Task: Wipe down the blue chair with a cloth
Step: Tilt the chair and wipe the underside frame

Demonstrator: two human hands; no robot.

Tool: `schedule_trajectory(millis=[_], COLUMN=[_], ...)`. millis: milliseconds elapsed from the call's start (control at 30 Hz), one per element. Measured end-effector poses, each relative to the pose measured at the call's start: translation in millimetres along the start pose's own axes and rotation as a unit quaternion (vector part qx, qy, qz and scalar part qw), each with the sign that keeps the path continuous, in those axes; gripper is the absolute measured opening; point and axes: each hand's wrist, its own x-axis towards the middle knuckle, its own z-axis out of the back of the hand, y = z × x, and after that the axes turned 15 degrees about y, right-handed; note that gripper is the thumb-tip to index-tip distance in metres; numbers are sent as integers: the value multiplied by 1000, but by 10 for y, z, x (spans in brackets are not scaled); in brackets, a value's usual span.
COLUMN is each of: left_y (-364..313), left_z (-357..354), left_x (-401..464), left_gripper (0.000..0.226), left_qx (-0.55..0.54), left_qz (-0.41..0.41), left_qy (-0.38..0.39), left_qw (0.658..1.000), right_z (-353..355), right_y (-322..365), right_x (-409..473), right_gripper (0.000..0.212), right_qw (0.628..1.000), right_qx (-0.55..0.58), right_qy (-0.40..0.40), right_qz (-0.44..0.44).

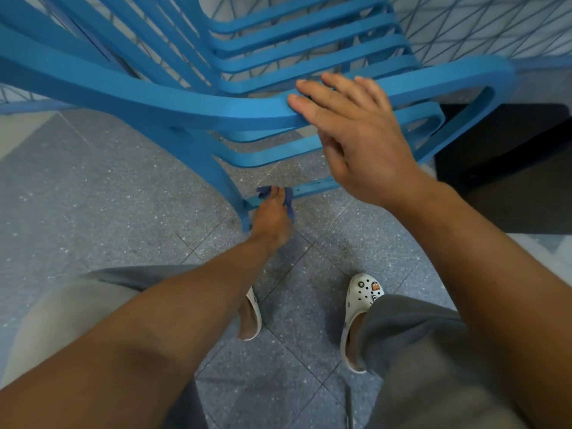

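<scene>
The blue slatted chair (173, 97) fills the upper half of the head view, seen from its side. My right hand (356, 131) rests on the near armrest with straight fingers laid over the top edge. Lower down, my left hand (272, 216) grips a dark blue cloth (289, 201) and holds it against the low crossbar beside the chair's front leg (229, 187). Most of the cloth is hidden under the hand.
A grey speckled tiled floor (93, 196) lies under the chair. My feet in white clogs (360, 300) stand just below it. A dark block (510, 168) sits at the right beside the chair. Patterned tiles cover the wall (495, 29) behind.
</scene>
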Motion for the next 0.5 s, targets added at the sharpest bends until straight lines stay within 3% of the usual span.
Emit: schedule_trajectory(millis=[100, 167, 233, 367, 433, 500], left_y=[262, 311, 187, -132, -48, 137], left_z=[-81, -116, -117, 24, 32, 15], left_x=[-12, -46, -25, -47, 6, 69], left_gripper=[44, 25, 46, 48, 46, 23], left_qx=[2, -125, -229, -303, -270, -230], left_qz=[60, 97, 78, 95, 92, 94], left_qy=[-7, -42, -75, 35, 59, 48], left_qw=[998, 987, 967, 948, 956, 967], right_z=[-6, -23, -47, -66, -62, -56], right_y=[19, 58, 105, 151, 142, 125], right_x=[-1, 6, 18, 29, 21, 15], right_gripper=[51, 50, 48, 50, 50, 50], right_qw=[1000, 1000, 999, 999, 999, 999], right_qx=[3, 2, -3, -3, -6, -7], right_qy=[-1, -14, -27, -34, -33, -28], right_qz=[-1, -11, -21, -32, -30, -25])
